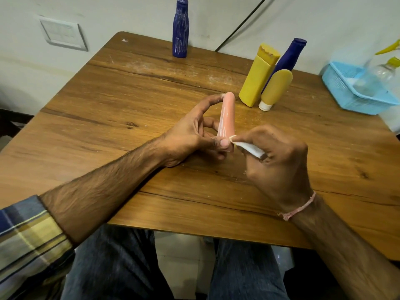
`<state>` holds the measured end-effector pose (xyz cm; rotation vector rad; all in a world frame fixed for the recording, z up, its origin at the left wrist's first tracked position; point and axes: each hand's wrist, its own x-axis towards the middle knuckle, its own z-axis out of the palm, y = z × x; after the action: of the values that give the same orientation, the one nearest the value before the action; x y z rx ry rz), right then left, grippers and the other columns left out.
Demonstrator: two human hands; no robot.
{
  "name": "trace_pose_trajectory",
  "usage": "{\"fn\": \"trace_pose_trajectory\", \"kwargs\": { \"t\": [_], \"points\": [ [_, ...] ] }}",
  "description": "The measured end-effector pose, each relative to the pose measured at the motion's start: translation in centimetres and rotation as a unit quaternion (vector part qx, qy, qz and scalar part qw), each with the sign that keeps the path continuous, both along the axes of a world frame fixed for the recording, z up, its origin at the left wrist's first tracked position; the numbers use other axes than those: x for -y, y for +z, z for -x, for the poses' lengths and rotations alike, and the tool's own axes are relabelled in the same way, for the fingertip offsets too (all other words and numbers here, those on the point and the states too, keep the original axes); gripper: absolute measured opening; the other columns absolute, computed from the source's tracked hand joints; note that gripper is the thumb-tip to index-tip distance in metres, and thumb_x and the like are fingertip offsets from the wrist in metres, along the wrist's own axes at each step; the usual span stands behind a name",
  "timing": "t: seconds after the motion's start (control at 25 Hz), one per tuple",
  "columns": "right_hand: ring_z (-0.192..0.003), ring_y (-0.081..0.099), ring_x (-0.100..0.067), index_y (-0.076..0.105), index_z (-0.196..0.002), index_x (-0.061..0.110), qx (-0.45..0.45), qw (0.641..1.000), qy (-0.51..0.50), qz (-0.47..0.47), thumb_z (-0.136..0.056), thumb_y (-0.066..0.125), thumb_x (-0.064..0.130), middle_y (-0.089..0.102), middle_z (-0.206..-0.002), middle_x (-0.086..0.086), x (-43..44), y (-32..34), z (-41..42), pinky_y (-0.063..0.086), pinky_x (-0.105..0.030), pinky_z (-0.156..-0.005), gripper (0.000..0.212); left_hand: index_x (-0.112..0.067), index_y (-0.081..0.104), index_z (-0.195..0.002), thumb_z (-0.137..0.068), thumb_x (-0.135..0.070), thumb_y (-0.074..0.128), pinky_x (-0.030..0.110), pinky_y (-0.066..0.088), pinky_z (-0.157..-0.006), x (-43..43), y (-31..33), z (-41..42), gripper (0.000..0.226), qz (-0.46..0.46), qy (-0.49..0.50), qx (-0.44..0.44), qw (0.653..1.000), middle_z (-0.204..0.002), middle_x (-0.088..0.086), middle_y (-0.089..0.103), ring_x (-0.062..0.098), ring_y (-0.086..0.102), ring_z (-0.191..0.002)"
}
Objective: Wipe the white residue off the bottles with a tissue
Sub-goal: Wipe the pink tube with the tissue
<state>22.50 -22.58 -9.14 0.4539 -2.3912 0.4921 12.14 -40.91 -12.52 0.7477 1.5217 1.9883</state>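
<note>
Wooden table [108, 118]: left hand [192, 135] holds pink bottle [227, 115].

3 bottles [257, 81] and a basket [355, 98] block the right; left tabletop [86, 135] open.

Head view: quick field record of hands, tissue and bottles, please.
held bottle: glossy pink slim plastic bottle, upright over the wooden table
left hand: left hand grips it, fingertip on top, thumb at the base
right hand: right hand pinches folded white tissue at the bottle's lower end
streaked: tall blue bottle with white streaks, far edge
grouped right: yellow rectangular bottle, dark blue bottle, yellow tube on white cap
basket: light blue plastic basket, far right
</note>
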Motion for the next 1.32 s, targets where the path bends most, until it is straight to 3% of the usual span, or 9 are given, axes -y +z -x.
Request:
{"fn": "trace_pose_trajectory", "kwargs": {
  "t": [0.16, 0.44, 0.56, 0.64, 0.72, 0.84, 1.04, 1.2, 1.32],
  "points": [
    [-0.090, 0.066, -0.017, 0.076, -0.106, 0.005, -0.060, 0.997, -0.033, 0.026, -0.090, 0.073, 0.007, 0.072, -0.100, -0.012, 1.0, 1.7, 1.7, 0.052, -0.020, -0.079, 0.017, -0.035, 0.035, -0.148, -0.074, 0.001, 0.082, 0.043, 0.065, -0.063, -0.2, 0.1, -0.1, 0.095, 0.010, 0.008, -0.009, 1.000, -0.107, 0.031, 0.064, 0.032, 0.073, -0.074],
    [-0.091, 0.064, -0.022, 0.077, -0.104, 0.003, 0.005, 1.000, -0.005, -0.002, -0.083, 0.069, -0.010, 0.068, -0.097, -0.012, 1.3, -0.8, 0.3, 0.056, -0.028, -0.076, 0.026, -0.037, 0.039, -0.143, -0.064, 0.000, 0.086, 0.051, 0.064, -0.070, 0.0, -0.2, -0.3, 0.099, 0.022, 0.039, -0.005, 0.999, -0.096, 0.016, 0.066, 0.030, 0.072, -0.071],
    [-0.093, 0.065, -0.014, 0.077, -0.102, 0.007, 0.024, 0.998, -0.024, 0.049, -0.083, 0.072, -0.010, 0.070, -0.100, -0.007, 1.1, -0.8, 0.0, 0.055, -0.018, -0.079, 0.026, -0.036, 0.034, -0.147, -0.057, -0.011, 0.095, 0.054, 0.064, -0.073, -0.1, 0.1, -0.4, 0.112, 0.053, 0.063, -0.026, 0.996, -0.104, 0.015, 0.065, 0.032, 0.073, -0.073],
    [-0.094, 0.065, -0.010, 0.077, -0.103, 0.009, 0.025, 0.995, -0.040, 0.088, -0.084, 0.074, -0.005, 0.071, -0.102, -0.005, 1.3, -0.7, 0.3, 0.053, -0.013, -0.081, 0.024, -0.035, 0.027, -0.153, -0.056, -0.018, 0.095, 0.060, 0.060, -0.079, -0.1, 0.1, -0.4, 0.120, 0.066, 0.074, -0.036, 0.994, -0.120, 0.016, 0.063, 0.042, 0.070, -0.081],
    [-0.096, 0.066, -0.007, 0.077, -0.105, 0.011, 0.026, 0.991, -0.050, 0.123, -0.086, 0.074, -0.001, 0.072, -0.104, -0.002, 1.4, -0.7, 0.5, 0.053, -0.013, -0.081, 0.022, -0.035, 0.022, -0.155, -0.052, -0.016, 0.095, 0.070, 0.054, -0.085, -0.2, 0.0, -0.3, 0.127, 0.071, 0.065, -0.040, 0.995, -0.133, 0.016, 0.060, 0.058, 0.065, -0.094],
    [-0.098, 0.067, -0.003, 0.077, -0.105, 0.014, 0.045, 0.982, -0.055, 0.173, -0.087, 0.074, 0.003, 0.073, -0.104, 0.002, 1.2, -0.8, 0.4, 0.056, -0.018, -0.081, 0.022, -0.034, 0.018, -0.155, -0.051, -0.012, 0.096, 0.076, 0.051, -0.082, -0.4, -0.2, -0.1, 0.132, 0.074, 0.052, -0.048, 0.995, -0.137, 0.013, 0.059, 0.063, 0.061, -0.098],
    [-0.101, 0.070, -0.005, 0.077, -0.105, 0.015, 0.070, 0.966, -0.055, 0.244, -0.088, 0.074, 0.005, 0.075, -0.105, 0.004, 1.0, -1.0, 0.6, 0.060, -0.028, -0.084, 0.020, -0.034, 0.013, -0.158, -0.052, -0.014, 0.095, 0.071, 0.055, -0.075, -0.5, 0.1, -0.2, 0.135, 0.073, 0.075, -0.076, 0.992, -0.115, 0.010, 0.066, 0.045, 0.065, -0.084],
    [-0.098, 0.070, -0.004, 0.077, -0.105, 0.013, 0.059, 0.974, -0.058, 0.209, -0.087, 0.076, 0.007, 0.076, -0.104, 0.002, 0.7, -0.6, 0.7, 0.061, -0.028, -0.081, 0.019, -0.032, 0.017, -0.158, -0.054, -0.002, 0.094, 0.061, 0.060, -0.079, -0.3, 0.0, -0.1, 0.133, 0.056, 0.054, -0.071, 0.994, -0.123, 0.020, 0.062, 0.040, 0.068, -0.107],
    [-0.094, 0.070, -0.008, 0.076, -0.105, 0.010, -0.019, 0.980, -0.081, 0.180, -0.090, 0.074, 0.012, 0.075, -0.103, 0.000, 0.1, 1.3, 1.9, 0.059, -0.025, -0.081, 0.015, -0.031, 0.021, -0.156, -0.053, 0.009, 0.090, 0.048, 0.062, -0.078, -0.2, 0.0, -0.1, 0.129, 0.055, 0.044, -0.051, 0.996, -0.126, 0.013, 0.060, 0.034, 0.069, -0.110]
  ]
}}
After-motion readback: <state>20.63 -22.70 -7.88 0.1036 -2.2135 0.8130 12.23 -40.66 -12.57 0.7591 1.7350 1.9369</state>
